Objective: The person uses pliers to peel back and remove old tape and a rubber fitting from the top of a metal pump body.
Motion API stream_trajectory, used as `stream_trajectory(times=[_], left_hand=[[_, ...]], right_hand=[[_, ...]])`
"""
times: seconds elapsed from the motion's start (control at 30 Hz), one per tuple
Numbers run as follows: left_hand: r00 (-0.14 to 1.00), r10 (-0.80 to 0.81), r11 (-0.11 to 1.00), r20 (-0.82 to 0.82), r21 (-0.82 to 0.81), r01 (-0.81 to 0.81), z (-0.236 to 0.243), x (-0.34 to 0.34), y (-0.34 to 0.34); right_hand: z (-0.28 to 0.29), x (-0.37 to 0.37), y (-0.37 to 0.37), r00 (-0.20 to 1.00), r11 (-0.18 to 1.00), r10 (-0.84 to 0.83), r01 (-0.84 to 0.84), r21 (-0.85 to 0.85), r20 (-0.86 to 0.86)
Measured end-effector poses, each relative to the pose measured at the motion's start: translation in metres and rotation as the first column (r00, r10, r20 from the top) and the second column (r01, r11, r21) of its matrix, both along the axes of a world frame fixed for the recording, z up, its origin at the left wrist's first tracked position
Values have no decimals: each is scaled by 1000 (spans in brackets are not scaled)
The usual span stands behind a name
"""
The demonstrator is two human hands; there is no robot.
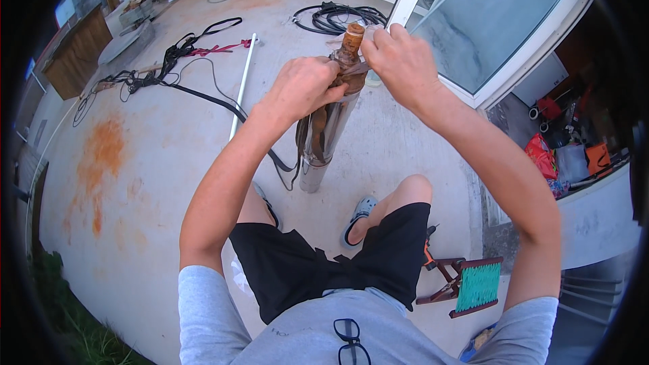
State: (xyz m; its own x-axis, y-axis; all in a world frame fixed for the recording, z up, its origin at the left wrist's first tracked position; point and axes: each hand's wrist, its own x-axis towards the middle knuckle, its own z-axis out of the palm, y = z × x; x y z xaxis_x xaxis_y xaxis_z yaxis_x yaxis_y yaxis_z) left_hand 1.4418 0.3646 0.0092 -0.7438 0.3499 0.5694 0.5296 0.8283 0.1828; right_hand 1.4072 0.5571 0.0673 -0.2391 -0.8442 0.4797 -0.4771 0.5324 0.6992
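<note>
A tall metal cylinder (337, 118), looking like a submersible pump, stands upright on the concrete between my feet and tilts slightly away. Its narrow top neck (352, 39) is rusty brown. My left hand (304, 84) is closed at the near left side of the upper body, just below the neck, its thumb toward the metal. On the other side my right hand (400, 61) is closed in a pinch beside the neck; what lies in its fingers is hidden. A black cable (226, 105) runs from the cylinder's lower left side across the floor.
A white pipe (247, 74) lies left of the cylinder. Coiled black hose (338, 19) rests beyond it, near an open glass door (500, 20). By my right leg stand a folding stool (478, 287) and an orange-black power tool (428, 250). Orange stains (101, 162) mark the floor.
</note>
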Motion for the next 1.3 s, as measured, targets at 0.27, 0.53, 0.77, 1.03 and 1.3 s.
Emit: stream_trajectory(times=[0.27, 0.53, 0.77, 1.03, 1.3], left_hand=[[997, -52, 997, -48, 59, 55, -6, 4, -1], [968, -250, 965, -30, 79, 252, -2, -5, -14], [931, -364, 931, 37, 1, 364, 13, -8, -17], [890, -446, 893, 92, 106, 437, 6, -14, -22], [896, -442, 893, 26, 110, 437, -2, -18, -25]], right_hand=[[20, -15, 2, 976, 965, 192, -206, 160, 102], [21, -42, 19, 890, 876, 418, -448, 176, 184], [11, -60, 26, 789, 827, 556, -557, -76, 262], [0, -84, 23, 564, 722, 684, -616, -316, 463], [-12, -103, 17, 347, 604, 776, -650, -462, 526]])
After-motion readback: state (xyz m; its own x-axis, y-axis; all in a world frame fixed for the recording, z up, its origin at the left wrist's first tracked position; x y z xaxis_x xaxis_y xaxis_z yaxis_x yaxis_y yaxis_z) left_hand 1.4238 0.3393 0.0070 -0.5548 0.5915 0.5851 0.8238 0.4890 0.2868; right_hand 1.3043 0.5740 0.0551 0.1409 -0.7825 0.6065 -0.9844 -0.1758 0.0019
